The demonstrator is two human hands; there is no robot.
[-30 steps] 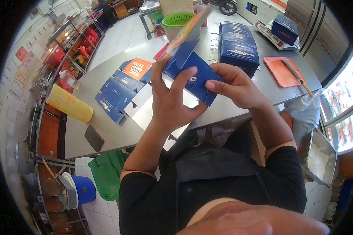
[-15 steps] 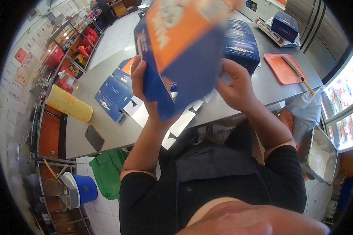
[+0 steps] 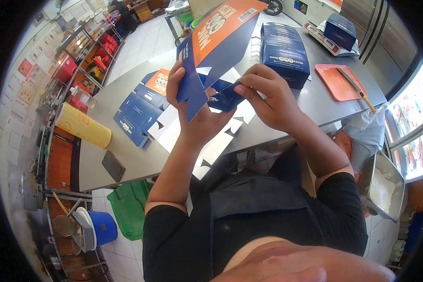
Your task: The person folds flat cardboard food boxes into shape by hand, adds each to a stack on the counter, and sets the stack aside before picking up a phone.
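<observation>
A partly folded blue and orange cardboard box (image 3: 221, 35) is held up over the table, tilted, with its lid panel raised. My left hand (image 3: 192, 110) is closed around its left side and underneath. At the near right side, my right hand (image 3: 270, 96) pinches a blue flap between thumb and fingers. Below the box, white-side-up cardboard sheets (image 3: 167, 134) lie on the table. Flat blue box blanks (image 3: 138, 110) rest to their left. Beyond my right hand sits a row of folded blue boxes (image 3: 284, 58), nested together.
The steel table (image 3: 96, 162) carries a phone (image 3: 113, 166), a yellow roll (image 3: 83, 124), and a red tray (image 3: 336, 89) with a knife (image 3: 352, 82). At the back right, a scale (image 3: 322, 37) bears a blue box. A green bin (image 3: 129, 207) and metal flour container (image 3: 383, 188) flank me.
The box has tipped and come lower, opening its inside to view. My right hand has moved slightly left, from the box's right side to a pinch on its flap.
</observation>
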